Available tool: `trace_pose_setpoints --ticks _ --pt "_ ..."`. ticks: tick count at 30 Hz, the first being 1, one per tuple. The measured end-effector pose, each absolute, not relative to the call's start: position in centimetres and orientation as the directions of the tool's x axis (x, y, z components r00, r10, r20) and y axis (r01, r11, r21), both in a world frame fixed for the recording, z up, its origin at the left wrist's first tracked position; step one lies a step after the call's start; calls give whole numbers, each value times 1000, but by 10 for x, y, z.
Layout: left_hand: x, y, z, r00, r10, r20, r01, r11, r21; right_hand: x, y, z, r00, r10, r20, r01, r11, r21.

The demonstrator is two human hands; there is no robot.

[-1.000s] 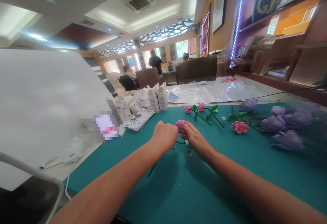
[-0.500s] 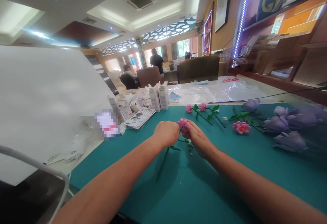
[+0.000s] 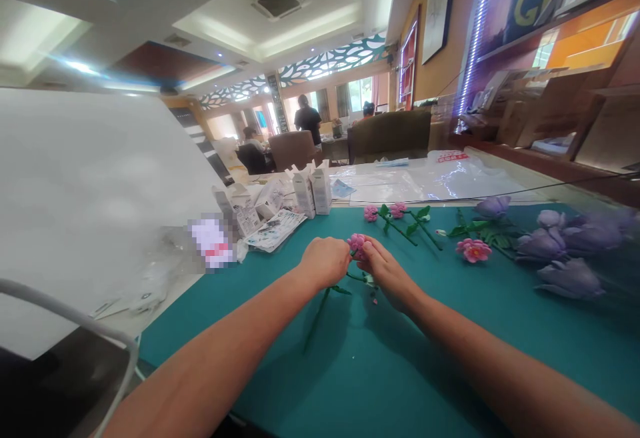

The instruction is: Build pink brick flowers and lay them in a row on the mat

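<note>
Both of my hands meet over a teal mat (image 3: 380, 371), pinching a small pink brick-built flower (image 3: 357, 243). My left hand (image 3: 324, 261) is closed on the flower's left side, where its green stem (image 3: 316, 315) hangs down toward me. Fingers of my right hand (image 3: 384, 270) are pressed against the bloom from the right. A green leaf (image 3: 341, 289) sticks out of the stem just below my hands.
Two pink flowers on stems (image 3: 395, 215), a loose pink bloom (image 3: 473, 249) and several purple flowers (image 3: 555, 251) lie on the mat's far side. Small white boxes (image 3: 313, 189), leaflets (image 3: 275, 230) and plastic bags (image 3: 430, 181) sit beyond. People stand and sit far back.
The flower's stem has swung from lying low by my left wrist to hanging more upright below my hands. Both hands stay on the bloom, barely shifted.
</note>
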State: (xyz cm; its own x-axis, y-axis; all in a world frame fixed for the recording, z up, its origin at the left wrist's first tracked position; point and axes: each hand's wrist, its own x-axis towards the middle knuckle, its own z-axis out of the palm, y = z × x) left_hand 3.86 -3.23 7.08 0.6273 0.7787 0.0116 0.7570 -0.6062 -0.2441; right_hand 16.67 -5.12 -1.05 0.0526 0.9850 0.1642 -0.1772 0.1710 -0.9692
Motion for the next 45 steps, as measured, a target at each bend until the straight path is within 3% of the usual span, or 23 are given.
trace_pose_setpoints --ticks 5,11,17,26,31,33,37,45 --pt "38 -34 75 619 786 2 767 -604 -216 169 -52 0 -10 998 60 -355 53 -933" --pt "29 -45 86 596 802 -26 801 -597 -52 174 -49 8 -94 994 -48 -600 -95 -794" --pt "25 -50 92 573 820 -3 819 -573 31 172 -53 13 -143 987 -68 -614 -142 -776" --pt "24 -49 89 571 821 4 820 -571 31 168 -57 16 -166 986 -23 -599 -119 -792" --pt "26 -49 90 562 827 -1 827 -562 33 167 -65 24 -122 988 -98 -516 -147 -844" --pt "27 -50 91 554 833 -4 832 -553 38 167 -68 26 -95 994 -56 -479 -95 -872" --pt "27 -51 89 547 837 5 833 -545 93 168 -69 21 -87 984 155 -410 106 -906" --pt "26 -53 88 521 853 28 783 -490 384 179 -61 15 -108 944 313 -215 285 -934"
